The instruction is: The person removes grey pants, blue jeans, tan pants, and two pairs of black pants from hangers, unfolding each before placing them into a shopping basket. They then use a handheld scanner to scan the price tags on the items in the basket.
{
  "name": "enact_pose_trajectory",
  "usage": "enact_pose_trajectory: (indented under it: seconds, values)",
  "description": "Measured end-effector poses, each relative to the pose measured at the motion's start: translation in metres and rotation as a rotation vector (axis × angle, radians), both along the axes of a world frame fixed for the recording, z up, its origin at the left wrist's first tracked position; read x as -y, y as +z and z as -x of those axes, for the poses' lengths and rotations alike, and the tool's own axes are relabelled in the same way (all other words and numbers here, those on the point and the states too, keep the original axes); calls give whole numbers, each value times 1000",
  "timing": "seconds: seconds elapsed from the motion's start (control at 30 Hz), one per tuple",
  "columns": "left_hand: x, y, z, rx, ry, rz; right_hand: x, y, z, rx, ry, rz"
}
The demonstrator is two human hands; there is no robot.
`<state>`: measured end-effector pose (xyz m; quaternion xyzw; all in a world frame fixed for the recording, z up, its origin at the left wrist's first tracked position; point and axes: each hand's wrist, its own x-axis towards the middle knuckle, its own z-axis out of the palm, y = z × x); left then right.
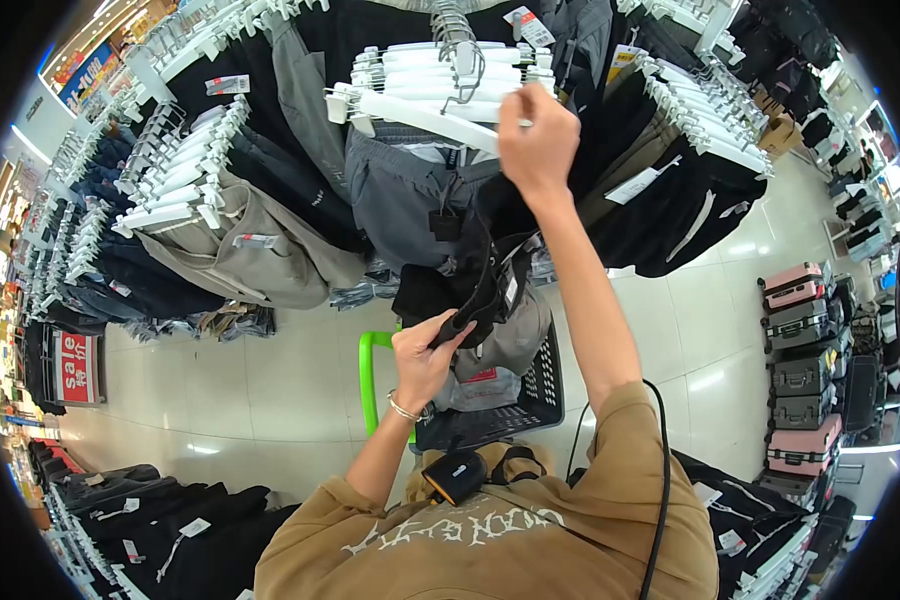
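My left hand (425, 355) is closed on the waistband of a pair of black trousers (478, 285), which hangs bunched above the basket. Higher up, my right hand (538, 140) has its fingers curled at the right end of a white clip hanger (420, 118). That hanger slants down to the right, and its right end is hidden behind the hand. Grey drawstring trousers (395, 190) with a dark tag hang just below it. Under my left hand stands a black shopping basket (545, 385) with a green handle (366, 380); grey cloth and a plastic-wrapped package lie in it.
Racks of trousers on white hangers stand left (185, 185) and right (705, 120). Stacked suitcases (800, 375) line the right side. A red sale sign (76, 366) is at the left. Black garments (185, 535) hang behind me. A dark cable (662, 480) runs over my right sleeve.
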<state>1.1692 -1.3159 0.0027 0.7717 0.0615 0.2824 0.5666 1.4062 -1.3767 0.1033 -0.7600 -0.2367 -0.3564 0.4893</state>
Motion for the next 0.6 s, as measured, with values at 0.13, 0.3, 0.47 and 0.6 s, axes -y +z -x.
enact_pose_trajectory:
  seconds: [0.13,0.3,0.47,0.6]
  values:
    - [17,4,4,20,-34,5,19,-44,-14,-119,-263,223]
    - [26,8,9,33,-48,-18,8,-74,-23,-187,-296,239]
    - [24,21,23,22,-83,-36,14,-82,-42,-143,-220,159]
    - [9,21,36,-26,8,-81,21,-73,-51,-67,-206,230]
